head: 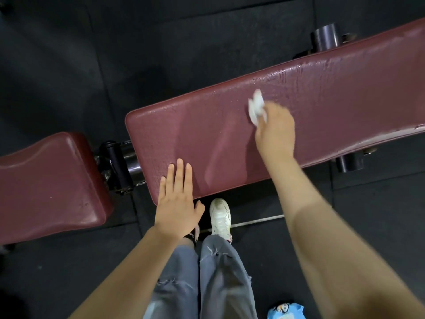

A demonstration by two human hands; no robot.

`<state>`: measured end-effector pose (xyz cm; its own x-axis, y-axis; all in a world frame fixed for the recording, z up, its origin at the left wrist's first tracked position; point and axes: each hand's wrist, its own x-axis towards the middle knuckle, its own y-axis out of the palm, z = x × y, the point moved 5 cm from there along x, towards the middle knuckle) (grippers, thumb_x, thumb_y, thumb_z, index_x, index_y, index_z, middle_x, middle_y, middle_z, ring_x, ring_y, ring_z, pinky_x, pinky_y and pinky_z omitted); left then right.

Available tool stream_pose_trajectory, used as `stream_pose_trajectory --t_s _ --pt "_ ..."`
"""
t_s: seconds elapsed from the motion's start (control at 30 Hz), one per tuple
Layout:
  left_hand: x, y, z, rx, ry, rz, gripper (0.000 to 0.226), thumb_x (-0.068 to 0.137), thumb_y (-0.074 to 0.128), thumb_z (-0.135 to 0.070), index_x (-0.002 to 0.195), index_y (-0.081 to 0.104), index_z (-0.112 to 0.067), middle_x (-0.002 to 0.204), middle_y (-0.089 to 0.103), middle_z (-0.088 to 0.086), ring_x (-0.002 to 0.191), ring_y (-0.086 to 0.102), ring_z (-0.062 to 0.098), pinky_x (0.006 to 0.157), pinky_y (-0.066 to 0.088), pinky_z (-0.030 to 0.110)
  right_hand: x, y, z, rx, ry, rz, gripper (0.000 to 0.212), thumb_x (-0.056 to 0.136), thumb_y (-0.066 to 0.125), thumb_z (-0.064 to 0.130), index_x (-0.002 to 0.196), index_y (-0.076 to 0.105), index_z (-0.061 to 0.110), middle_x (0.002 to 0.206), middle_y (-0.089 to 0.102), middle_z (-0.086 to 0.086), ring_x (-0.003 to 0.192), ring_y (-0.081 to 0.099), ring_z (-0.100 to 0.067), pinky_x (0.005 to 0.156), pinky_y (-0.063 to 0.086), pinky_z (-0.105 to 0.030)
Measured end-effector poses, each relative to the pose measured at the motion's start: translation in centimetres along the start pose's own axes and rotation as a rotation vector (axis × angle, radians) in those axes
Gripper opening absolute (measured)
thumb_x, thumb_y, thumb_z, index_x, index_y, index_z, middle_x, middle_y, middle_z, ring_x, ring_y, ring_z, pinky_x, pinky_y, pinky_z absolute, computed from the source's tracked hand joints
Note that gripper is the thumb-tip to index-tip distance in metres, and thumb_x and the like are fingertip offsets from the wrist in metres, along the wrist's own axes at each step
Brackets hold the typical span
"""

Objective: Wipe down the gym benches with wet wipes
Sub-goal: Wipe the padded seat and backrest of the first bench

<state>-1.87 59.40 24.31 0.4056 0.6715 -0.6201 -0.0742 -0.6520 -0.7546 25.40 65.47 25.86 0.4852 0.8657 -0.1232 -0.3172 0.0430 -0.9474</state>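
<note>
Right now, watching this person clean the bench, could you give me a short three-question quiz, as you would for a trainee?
1. True or false: the left hand grips the crumpled white wet wipe.
2. Which part of the long maroon padded bench glistens wet: the camera-right stretch or the camera-left end?
3. Fill in: the blue printed packet lies on the ____.

Key
1. False; the right hand holds it, while the left rests flat on the pad's near edge.
2. The camera-right stretch.
3. Floor.
</note>
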Motion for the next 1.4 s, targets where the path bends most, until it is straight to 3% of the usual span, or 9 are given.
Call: stream_pose_trajectory --t_s 0.17,0.3,0.47,0.6,0.77,0.97,1.1,1.23,1.4 --pt "0.4 -0.5 -0.4 -0.020 -0.003 0.064 0.100 0.089 0.054 -0.044 0.154 -0.015 -0.011 0.159 -0.027 0.008 0.149 -0.020 0.029 0.122 -0.003 0.046 -10.6 -1.6 -5.7 0.087 0.187 0.081 0.014 0.090 0.049 0.005 0.096 0.062 0.004 0.087 0.064 -0.011 0.078 0.056 -0.034 0.073 0.046 -0.042" --pt "0.5 -0.8 -0.4 -0.010 -0.015 0.137 0.102 0.091 0.049 -0.046 0.148 -0.029 -0.013 0.153 -0.040 0.006 0.146 -0.030 0.028 0.120 -0.011 0.044 0.0 -1.5 -2.4 0.051 -0.049 0.022 0.026 0.091 0.043 0.016 0.102 0.061 0.001 0.094 0.064 -0.021 0.084 0.056 -0.040 0.074 0.042 -0.043" --pt "0.7 -0.7 -0.3 0.004 -0.040 0.183 0.101 0.092 0.049 -0.044 0.150 -0.028 -0.013 0.156 -0.037 0.008 0.145 -0.032 0.027 0.120 -0.012 0.043 11.8 -0.9 -0.3 -0.016 0.010 0.016 0.025 0.091 0.042 0.011 0.110 0.057 0.003 0.110 0.062 -0.019 0.103 0.056 -0.038 0.083 0.039 -0.041" --pt "0.4 -1.0 -0.4 0.001 -0.047 0.206 0.101 0.091 0.049 -0.042 0.151 -0.026 -0.012 0.157 -0.035 0.009 0.146 -0.030 0.028 0.122 -0.009 0.044 -0.5 -1.4 -4.9 0.023 0.038 -0.019 0.017 0.091 0.045 0.011 0.096 0.059 0.003 0.090 0.062 -0.017 0.084 0.056 -0.039 0.071 0.038 -0.042" --pt "0.7 -1.4 -0.9 -0.023 -0.047 0.185 0.102 0.090 0.052 -0.041 0.152 -0.024 -0.011 0.158 -0.033 0.010 0.147 -0.029 0.029 0.121 -0.008 0.045 -12.7 -0.8 -10.0 0.080 0.301 0.097 0.007 0.090 0.051 0.005 0.094 0.057 0.004 0.083 0.059 -0.009 0.079 0.052 -0.031 0.072 0.041 -0.040" --pt "0.5 -1.3 -0.8 -0.036 -0.055 0.186 0.101 0.089 0.052 -0.037 0.152 -0.023 -0.012 0.158 -0.033 0.009 0.146 -0.029 0.027 0.122 -0.008 0.045 -8.2 -1.8 -8.8 0.187 0.231 0.029 0.016 0.092 0.050 0.008 0.105 0.059 0.004 0.092 0.062 -0.012 0.085 0.055 -0.031 0.074 0.041 -0.036" --pt "0.5 -1.7 -1.0 -0.022 -0.058 0.201 0.099 0.090 0.051 -0.035 0.152 -0.023 -0.012 0.158 -0.033 0.009 0.147 -0.028 0.028 0.121 -0.008 0.044 2.9 -2.6 -5.2 0.053 0.072 0.017 0.019 0.094 0.045 0.012 0.103 0.058 0.001 0.098 0.064 -0.022 0.091 0.058 -0.040 0.075 0.042 -0.043" --pt "0.6 -1.7 -0.9 -0.016 -0.038 0.213 0.096 0.092 0.050 -0.038 0.154 -0.020 -0.013 0.159 -0.031 0.008 0.148 -0.025 0.027 0.122 -0.006 0.044 11.5 -2.4 -2.4 -0.080 0.069 0.108 0.024 0.094 0.046 0.007 0.118 0.050 0.002 0.118 0.060 -0.022 0.109 0.056 -0.040 0.087 0.043 -0.045" --pt "0.4 -2.6 -0.3 -0.019 -0.018 0.157 0.086 0.095 0.048 -0.037 0.157 -0.007 -0.016 0.164 -0.019 0.007 0.152 -0.013 0.025 0.123 -0.001 0.042 3.9 -1.9 -5.1 -0.084 0.154 0.131 0.021 0.094 0.047 0.009 0.113 0.053 0.002 0.108 0.064 -0.022 0.103 0.060 -0.040 0.083 0.046 -0.043"
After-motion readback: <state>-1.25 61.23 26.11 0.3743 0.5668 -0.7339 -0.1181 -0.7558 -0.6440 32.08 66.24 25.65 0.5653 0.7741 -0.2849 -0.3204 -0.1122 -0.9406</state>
